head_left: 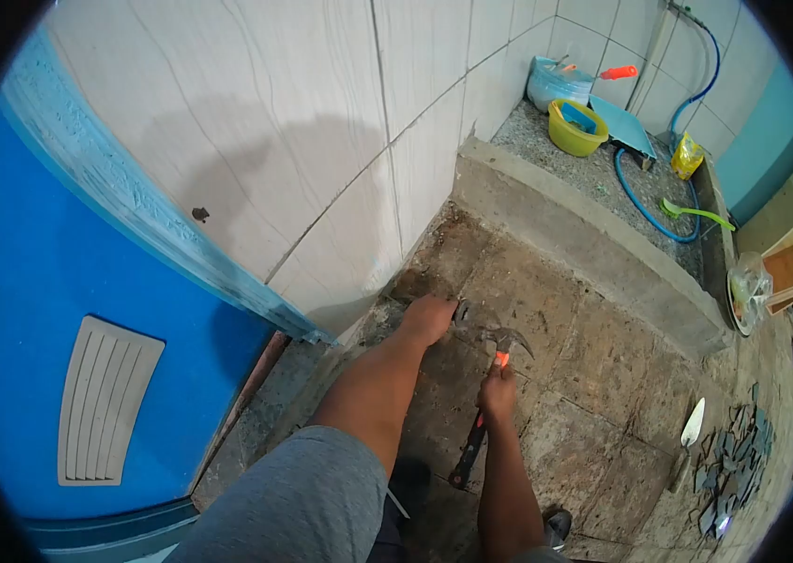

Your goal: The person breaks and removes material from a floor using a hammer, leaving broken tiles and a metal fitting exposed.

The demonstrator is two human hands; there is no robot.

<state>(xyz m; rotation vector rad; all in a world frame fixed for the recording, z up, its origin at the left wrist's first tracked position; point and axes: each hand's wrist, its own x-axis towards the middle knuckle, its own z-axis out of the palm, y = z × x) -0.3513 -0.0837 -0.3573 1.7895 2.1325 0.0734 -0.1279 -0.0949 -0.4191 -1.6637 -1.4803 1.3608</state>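
My left hand (427, 319) is closed around a dark chisel (461, 311), its tip down on the rough stripped floor (593, 375) close to the tiled wall (321, 141). Just to its right, my right hand (498, 392) grips a claw hammer (501, 345) by its orange and black handle. The steel hammer head sits beside the chisel's top, almost touching it. My forearms reach in from the bottom of the view over my grey-clad knee.
A blue door (40, 310) with a grey vent stands at the left. Beyond a concrete step (584, 235) lie a yellow bowl (576, 129), a blue hose (645, 202) and a green brush (696, 212). A trowel (692, 427) and several broken tile shards (734, 460) lie at the right.
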